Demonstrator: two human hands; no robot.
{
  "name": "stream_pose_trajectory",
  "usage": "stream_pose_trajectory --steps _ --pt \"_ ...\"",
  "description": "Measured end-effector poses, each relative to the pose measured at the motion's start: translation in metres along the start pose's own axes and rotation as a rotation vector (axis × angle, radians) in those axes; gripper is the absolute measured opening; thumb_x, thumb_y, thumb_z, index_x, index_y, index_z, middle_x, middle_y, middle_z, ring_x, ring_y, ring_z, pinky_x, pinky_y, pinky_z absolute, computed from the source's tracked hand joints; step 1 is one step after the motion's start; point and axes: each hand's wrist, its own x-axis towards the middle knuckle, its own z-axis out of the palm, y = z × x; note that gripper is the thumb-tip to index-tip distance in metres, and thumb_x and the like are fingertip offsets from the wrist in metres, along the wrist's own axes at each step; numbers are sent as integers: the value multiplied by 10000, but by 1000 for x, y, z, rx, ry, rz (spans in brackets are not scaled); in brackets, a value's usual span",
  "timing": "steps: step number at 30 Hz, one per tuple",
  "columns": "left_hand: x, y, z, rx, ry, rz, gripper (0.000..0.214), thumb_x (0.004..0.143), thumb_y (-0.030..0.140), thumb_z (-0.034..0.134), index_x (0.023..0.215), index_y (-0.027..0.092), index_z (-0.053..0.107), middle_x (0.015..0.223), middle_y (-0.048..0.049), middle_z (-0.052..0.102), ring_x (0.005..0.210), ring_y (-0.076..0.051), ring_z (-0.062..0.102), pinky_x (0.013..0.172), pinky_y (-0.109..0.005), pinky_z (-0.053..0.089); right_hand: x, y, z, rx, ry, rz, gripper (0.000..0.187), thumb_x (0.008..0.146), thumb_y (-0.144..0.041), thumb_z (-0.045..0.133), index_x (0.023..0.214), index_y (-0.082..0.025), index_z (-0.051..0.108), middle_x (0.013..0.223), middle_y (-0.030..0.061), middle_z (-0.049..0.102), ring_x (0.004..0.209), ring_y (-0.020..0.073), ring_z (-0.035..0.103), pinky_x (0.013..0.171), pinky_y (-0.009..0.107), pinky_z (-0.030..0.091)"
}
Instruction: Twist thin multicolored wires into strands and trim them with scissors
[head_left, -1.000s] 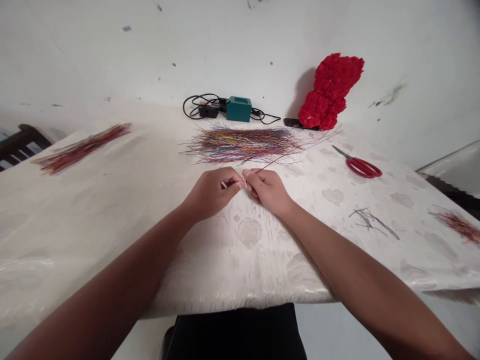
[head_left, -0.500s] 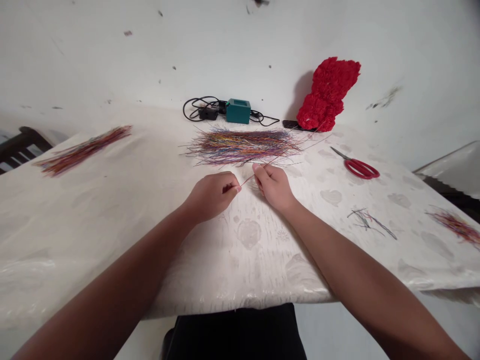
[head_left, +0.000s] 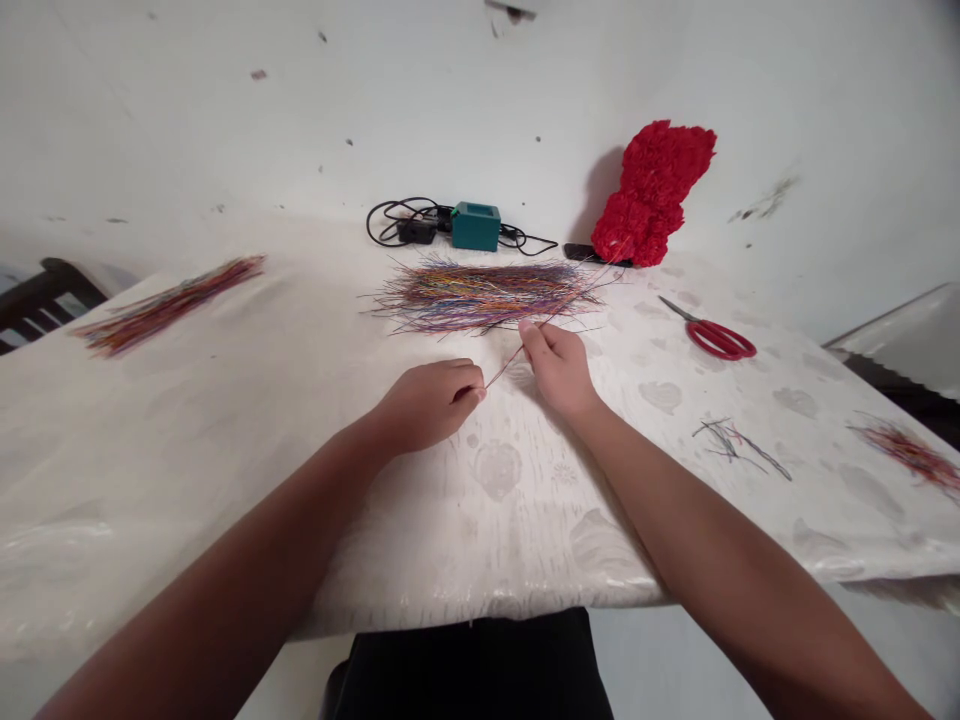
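A thin reddish wire (head_left: 504,368) stretches between my two hands over the table. My left hand (head_left: 439,400) pinches its near end between thumb and fingers. Further along, my right hand (head_left: 559,365) is closed on the same wire, and its loose part runs up and right past the fingers. Just beyond my hands lies a wide pile of thin coloured wires (head_left: 487,295), mostly brown, purple, yellow and blue. The fingertips of my right hand are close to the pile's near edge; I cannot tell whether they touch it.
A narrower wire bundle (head_left: 172,305) lies at left, another (head_left: 911,450) at the right edge. Red-handled scissors (head_left: 716,335) and short wire scraps (head_left: 739,445) are on the right. Behind stand a teal box (head_left: 476,226) with black cables and a red ruffled object (head_left: 649,195) against the wall.
My right hand has moved slightly up and right along the wire, so more wire shows between my hands. My left hand is slightly lower, still pinching the end.
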Motion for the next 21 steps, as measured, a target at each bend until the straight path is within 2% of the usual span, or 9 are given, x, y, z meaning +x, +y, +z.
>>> stream_pose_trajectory --steps 5,12,21 --pt "0 -2 0 37 -5 -9 223 928 255 401 750 197 523 813 1 594 765 -155 544 674 -287 374 0 -3 -2 29 76 -19 497 942 -467 510 551 -203 353 536 -39 314 541 121 326 532 297 252" --pt "2 -8 -2 105 64 -106 219 928 261 387 770 202 527 855 -15 612 778 -176 556 655 -305 355 3 -5 -7 67 221 -56 496 939 -499 517 575 -211 341 547 -35 326 546 125 325 526 293 270" --pt "3 -11 -3 161 128 -208 177 903 238 409 774 210 527 875 -12 632 788 -181 565 618 -303 330 10 0 -14 53 293 -47 525 932 -585 491 579 -223 351 533 -24 365 529 135 350 515 308 283"
